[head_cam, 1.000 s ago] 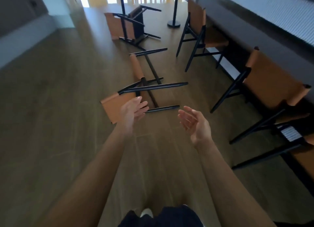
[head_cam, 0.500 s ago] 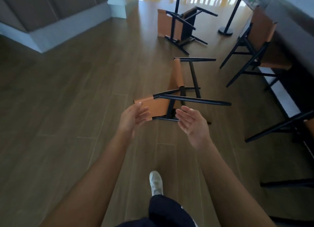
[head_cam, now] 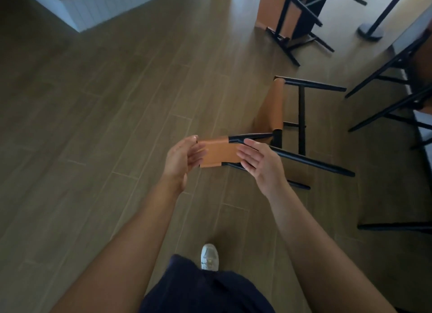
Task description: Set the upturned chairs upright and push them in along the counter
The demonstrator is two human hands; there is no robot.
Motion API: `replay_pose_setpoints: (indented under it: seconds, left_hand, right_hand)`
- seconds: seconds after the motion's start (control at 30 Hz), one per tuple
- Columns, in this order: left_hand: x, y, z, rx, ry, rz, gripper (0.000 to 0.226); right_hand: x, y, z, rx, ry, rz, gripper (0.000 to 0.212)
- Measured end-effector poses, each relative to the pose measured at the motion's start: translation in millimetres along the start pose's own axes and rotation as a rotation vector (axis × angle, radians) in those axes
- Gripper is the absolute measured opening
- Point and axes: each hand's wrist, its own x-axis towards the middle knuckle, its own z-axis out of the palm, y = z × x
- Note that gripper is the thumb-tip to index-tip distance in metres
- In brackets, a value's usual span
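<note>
A chair with a black frame and tan leather lies on its side on the wood floor, its tan backrest point(head_cam: 219, 152) nearest me and its legs pointing right. My left hand point(head_cam: 184, 158) is at the left end of that backrest, fingers relaxed and spread. My right hand point(head_cam: 257, 159) is at the backrest's right end, over the black frame, with straight fingers. Neither hand visibly grips the chair. A second toppled chair point(head_cam: 289, 15) lies farther off at the top.
Black legs of upright chairs point(head_cam: 385, 78) stand along the right edge by the counter. A round black pole base point(head_cam: 371, 30) sits at top right. A white wall base point(head_cam: 93, 6) runs at top left. My white shoe point(head_cam: 209, 256) is on the floor below.
I have stepped closer to the fallen chair. Both hands moved forward from in front of the backrest to either end of it.
</note>
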Motion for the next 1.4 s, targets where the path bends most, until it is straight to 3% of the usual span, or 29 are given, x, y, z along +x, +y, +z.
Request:
replay_pose_setpoints:
  seconds: [0.5, 0.8, 1.07, 1.23, 1.4]
  left_hand:
    - [156, -12, -16, -0.043, 0.12, -0.197, 0.021]
    - [268, -45, -28, -0.02, 0.17, -0.375, 0.021]
    - [341, -121, -35, -0.06, 0.266, -0.55, 0.018]
    - [386, -155, -37, -0.099, 0.299, -0.58, 0.026]
    - [417, -184, -45, -0.063, 0.297, -0.63, 0.041]
  right_hand:
    - [164, -9, 64, -0.143, 0.072, 0.185, 0.02]
    - [286, 21, 96, -0.433, -0.017, 0.176, 0.024]
    - [384, 86, 97, -0.742, -0.105, 0.141, 0.02]
    - [429, 130, 96, -1.204, -0.281, -0.013, 0.035]
    - [463, 171, 104, -1.859, -0.654, -0.116, 0.056]
